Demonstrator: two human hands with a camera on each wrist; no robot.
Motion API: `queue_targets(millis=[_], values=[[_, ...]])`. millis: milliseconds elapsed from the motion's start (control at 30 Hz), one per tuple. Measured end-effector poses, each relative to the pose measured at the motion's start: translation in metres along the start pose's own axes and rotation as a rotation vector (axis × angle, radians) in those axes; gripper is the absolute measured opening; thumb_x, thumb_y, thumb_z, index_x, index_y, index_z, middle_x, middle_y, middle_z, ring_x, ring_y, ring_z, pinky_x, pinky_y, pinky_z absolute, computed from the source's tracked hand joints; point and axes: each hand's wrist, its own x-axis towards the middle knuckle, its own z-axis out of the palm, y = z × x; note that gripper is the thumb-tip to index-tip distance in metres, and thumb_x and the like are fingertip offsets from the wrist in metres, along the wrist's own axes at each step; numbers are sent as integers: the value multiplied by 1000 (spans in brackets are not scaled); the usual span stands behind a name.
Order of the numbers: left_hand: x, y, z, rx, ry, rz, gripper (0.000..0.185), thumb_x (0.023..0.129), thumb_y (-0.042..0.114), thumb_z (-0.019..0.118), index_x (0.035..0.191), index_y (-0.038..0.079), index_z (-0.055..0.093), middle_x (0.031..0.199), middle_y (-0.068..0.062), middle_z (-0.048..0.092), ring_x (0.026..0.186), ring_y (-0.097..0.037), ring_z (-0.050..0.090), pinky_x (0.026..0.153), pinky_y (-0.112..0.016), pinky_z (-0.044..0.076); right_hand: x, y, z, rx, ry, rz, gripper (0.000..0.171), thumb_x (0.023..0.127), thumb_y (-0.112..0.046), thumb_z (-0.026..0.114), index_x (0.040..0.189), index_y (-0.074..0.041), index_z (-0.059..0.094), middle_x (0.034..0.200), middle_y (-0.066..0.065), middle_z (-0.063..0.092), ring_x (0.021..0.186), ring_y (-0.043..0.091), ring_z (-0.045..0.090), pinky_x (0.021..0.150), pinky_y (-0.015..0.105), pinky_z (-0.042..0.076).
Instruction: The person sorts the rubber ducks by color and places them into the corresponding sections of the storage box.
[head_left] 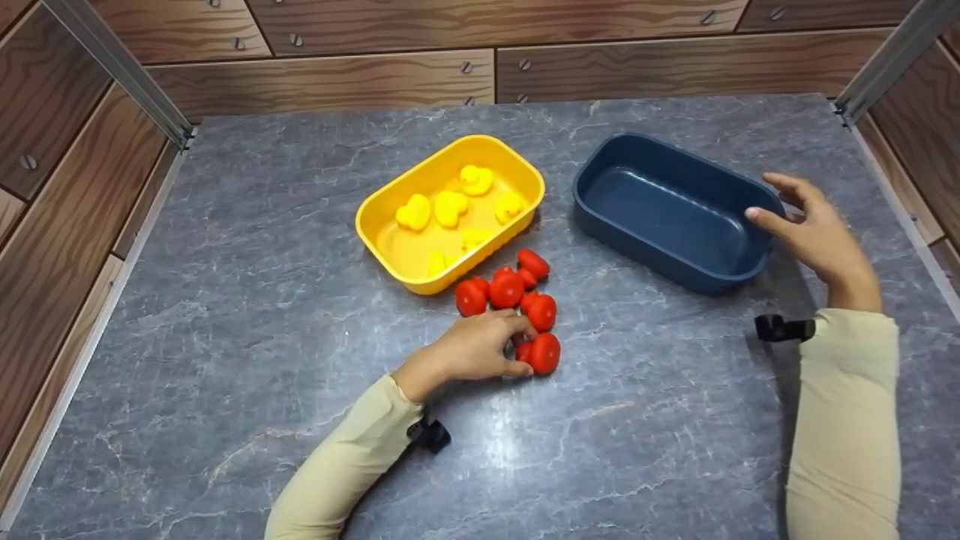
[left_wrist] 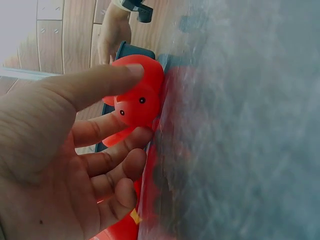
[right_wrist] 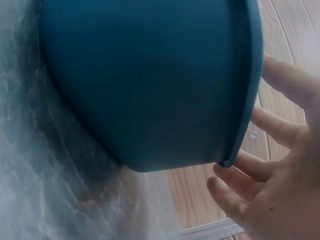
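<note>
My left hand (head_left: 480,349) reaches over the nearest of several red rubber ducks (head_left: 545,354), its thumb on one side and fingers on the other. In the left wrist view the thumb lies on this duck's (left_wrist: 137,107) body and the fingertips curl by its head, which has two dark eyes. The other red ducks (head_left: 507,289) lie bunched beyond the hand. My right hand (head_left: 821,229) is at the right end of a dark blue bin (head_left: 660,259), its fingers spread and lightly bent. The fingertips (right_wrist: 267,120) are right at the bin's rim in the right wrist view.
A yellow bin (head_left: 375,259) holding several yellow rubber ducks (head_left: 451,208) stands left of the blue bin, just behind the red ducks. Wood-patterned panels (head_left: 322,82) and metal posts (head_left: 127,71) border the grey marbled tabletop (head_left: 247,315).
</note>
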Motion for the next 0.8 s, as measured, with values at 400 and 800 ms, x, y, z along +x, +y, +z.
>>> queue_targets(millis=[400,800], values=[[0,-2,-1,-60,32,13,34,84,32,73,113,15,64,102,1,61,85,-12,55,72,-25,43,1,11,-1,-12,-115,63,74,95,-42,56,155,-20,18,160,22,10,137,42,24,82,11,34],[0,-5,-3,-135,55,55,34,84,29,73,112,12,64,95,0,62,80,-11,56,71,-22,44,5,21,-2,28,-153,82,74,98,-36,54,155,-16,13,160,23,9,138,35,26,79,3,34]])
